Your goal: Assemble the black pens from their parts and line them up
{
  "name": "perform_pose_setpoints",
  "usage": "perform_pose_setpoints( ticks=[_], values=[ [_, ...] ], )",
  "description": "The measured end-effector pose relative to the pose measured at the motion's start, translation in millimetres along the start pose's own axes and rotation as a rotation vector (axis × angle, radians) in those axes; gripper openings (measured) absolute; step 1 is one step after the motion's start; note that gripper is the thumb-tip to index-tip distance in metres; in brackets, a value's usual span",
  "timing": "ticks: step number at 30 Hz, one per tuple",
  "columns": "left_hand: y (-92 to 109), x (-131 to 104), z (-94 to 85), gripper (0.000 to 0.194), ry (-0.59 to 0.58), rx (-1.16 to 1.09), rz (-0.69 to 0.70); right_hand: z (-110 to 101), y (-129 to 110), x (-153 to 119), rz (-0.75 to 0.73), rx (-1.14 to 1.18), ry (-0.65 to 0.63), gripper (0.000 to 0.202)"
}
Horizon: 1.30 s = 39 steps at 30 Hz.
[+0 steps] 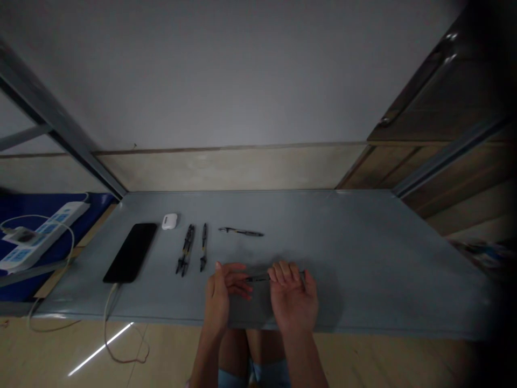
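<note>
My right hand (293,293) is closed, palm up, around a dark pen (258,279) near the table's front edge. The pen lies sideways, and its left end reaches the fingers of my left hand (226,288). Those left fingers are spread apart around the pen's tip; no firm grip shows. Beyond my hands another pen (241,231) lies nearly crosswise on the grey table (363,258). To its left one pen (203,247) points away from me, and beside that lie pens (185,250) close together, pointing the same way.
A black phone (131,252) with a white cable lies on the left of the table, near a white earphone case (169,221). A power strip (44,237) rests on a blue surface at far left. Metal posts rise at both back corners, before a wall.
</note>
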<state>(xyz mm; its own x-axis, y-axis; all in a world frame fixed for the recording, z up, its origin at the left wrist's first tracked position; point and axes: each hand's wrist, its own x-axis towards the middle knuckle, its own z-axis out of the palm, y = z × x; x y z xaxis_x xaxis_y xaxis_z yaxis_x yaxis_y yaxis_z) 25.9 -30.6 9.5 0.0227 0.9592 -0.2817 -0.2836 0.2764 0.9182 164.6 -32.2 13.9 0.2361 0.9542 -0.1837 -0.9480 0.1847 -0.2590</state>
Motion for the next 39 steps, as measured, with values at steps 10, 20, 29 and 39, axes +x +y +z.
perform_pose_setpoints(
  ticks=[10, 20, 29, 39],
  values=[
    [-1.4, 3.3, -0.7, 0.072, 0.005, -0.024, 0.033, -2.0, 0.6, -0.5, -0.001, 0.047, -0.028, 0.031],
    [0.3, 1.7, -2.0, 0.073, -0.011, -0.040, 0.039, -4.7, 1.4, 1.2, 0.005, 0.021, -0.043, 0.028],
    [0.3, 1.9, -3.4, 0.072, -0.027, -0.056, 0.042, -7.2, 1.4, 2.3, 0.016, 0.054, -0.044, 0.025],
    [0.2, 2.4, -3.5, 0.069, -0.045, -0.094, 0.053, -10.6, 2.2, 2.9, -0.008, 0.014, -0.075, 0.025]
  ],
)
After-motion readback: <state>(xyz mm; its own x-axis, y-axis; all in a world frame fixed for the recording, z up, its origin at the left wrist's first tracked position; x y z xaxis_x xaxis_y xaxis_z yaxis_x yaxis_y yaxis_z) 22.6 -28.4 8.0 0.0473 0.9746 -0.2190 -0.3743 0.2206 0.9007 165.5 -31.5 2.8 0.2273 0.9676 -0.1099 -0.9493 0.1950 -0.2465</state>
